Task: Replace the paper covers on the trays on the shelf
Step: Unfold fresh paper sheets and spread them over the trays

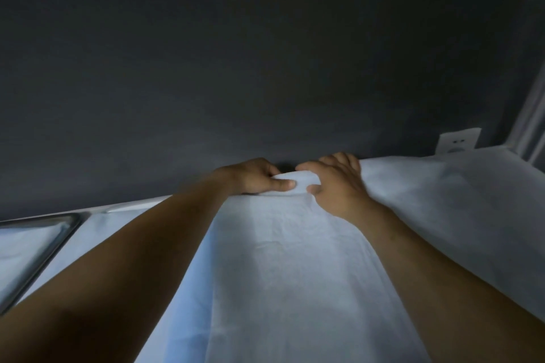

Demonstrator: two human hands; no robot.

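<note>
White paper cover (290, 259) in both hands (256, 175) (336, 183)

Dim, soft-focused frame; the dark wall (265, 53) swallows light, the pale paper cover (289, 259) glows faintly, edges bend.

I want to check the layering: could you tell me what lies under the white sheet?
A blue sheet shows under the white sheet along its left edge. The left hand and right hand pinch its far edge. Whatever lies beneath the rest is covered.
</note>
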